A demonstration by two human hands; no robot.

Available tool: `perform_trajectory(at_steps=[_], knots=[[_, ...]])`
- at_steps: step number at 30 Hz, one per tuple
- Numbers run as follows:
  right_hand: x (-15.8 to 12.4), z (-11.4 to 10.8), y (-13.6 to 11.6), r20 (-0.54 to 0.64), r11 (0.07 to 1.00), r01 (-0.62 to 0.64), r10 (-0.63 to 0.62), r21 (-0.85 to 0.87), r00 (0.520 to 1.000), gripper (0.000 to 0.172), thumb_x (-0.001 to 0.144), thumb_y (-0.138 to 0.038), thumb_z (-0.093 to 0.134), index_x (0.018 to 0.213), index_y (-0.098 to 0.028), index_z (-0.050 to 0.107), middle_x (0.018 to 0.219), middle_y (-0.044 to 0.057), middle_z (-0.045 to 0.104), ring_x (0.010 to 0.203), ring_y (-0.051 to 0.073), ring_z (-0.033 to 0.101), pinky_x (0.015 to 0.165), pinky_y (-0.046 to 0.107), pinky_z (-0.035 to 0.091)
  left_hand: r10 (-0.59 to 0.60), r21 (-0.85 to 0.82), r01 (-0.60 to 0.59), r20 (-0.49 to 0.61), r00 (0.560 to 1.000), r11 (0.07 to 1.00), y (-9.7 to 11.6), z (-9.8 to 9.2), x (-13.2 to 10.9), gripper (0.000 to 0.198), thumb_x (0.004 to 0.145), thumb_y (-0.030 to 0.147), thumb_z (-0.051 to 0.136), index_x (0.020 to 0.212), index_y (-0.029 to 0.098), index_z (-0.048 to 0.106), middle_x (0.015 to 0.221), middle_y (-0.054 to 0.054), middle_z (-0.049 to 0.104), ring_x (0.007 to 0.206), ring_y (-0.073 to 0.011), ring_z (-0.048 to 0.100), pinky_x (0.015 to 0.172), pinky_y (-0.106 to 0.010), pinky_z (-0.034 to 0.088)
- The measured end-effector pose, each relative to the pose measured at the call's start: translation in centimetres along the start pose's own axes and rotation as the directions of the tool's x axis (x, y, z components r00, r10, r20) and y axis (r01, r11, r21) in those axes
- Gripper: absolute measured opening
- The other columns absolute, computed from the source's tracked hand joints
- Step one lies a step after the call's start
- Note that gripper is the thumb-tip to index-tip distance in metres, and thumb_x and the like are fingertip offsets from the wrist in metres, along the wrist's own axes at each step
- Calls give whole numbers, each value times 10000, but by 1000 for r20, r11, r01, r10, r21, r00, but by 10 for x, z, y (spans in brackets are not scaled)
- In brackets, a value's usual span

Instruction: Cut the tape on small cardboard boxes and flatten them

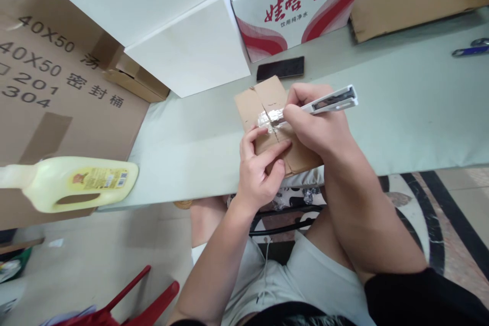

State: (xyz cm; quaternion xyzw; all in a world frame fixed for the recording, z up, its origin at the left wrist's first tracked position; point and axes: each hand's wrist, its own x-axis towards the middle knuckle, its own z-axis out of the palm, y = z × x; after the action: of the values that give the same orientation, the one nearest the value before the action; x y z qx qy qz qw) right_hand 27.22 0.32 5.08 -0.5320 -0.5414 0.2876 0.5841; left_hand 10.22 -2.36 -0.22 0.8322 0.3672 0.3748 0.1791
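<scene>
A small, flat cardboard box (263, 94) lies at the table's near edge, with a seam running down its top face. Shiny, crumpled clear tape (265, 118) crosses that seam. My right hand (319, 119) is closed around a white utility knife (334, 101), its front end down at the tape and the seam; the blade tip is hard to make out. On the box's near left part rests my left hand (262, 168), fingers spread apart and pressing on the cardboard close to the tape.
A black phone (280, 68) lies just beyond the box. White cartons (191, 46) and a red-and-white carton (298, 15) stand behind. At left are a yellow bottle (103, 181) and a large brown carton (42, 81). Flat cardboard (412, 0) and a blue-handled tool (469, 51) lie right.
</scene>
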Motion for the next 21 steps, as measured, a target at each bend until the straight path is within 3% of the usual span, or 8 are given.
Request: perform_trajectory(at_steps=[7,13,21], knots=[[-1,-1,-3,18,1000,-2,2,5,1000,324,713,-26,541,551,-215,335,541,-45,283,544,108,261,531,316,244,2,-5,-2,-18,1000,1000,0,2,0,307,979,245,524,1189,262,747,1413,-78,441,1465,-293,417,1301,-597,336],[0,0,-4,122,996,-63,71,-65,990,259,710,-80,568,558,-207,401,542,-36,384,574,118,318,548,326,227,-3,-23,3,-14,1000,1000,1,2,1,336,968,238,514,1210,271,744,1403,-83,446,1456,-295,422,1291,-592,354],[-1,-1,-4,61,1000,-16,16,2,998,335,727,-17,540,556,-215,331,546,-39,309,556,112,269,545,322,226,6,8,-6,-2,1000,1000,0,0,1,321,987,267,507,1200,258,747,1405,-84,443,1447,-280,421,1298,-570,349]])
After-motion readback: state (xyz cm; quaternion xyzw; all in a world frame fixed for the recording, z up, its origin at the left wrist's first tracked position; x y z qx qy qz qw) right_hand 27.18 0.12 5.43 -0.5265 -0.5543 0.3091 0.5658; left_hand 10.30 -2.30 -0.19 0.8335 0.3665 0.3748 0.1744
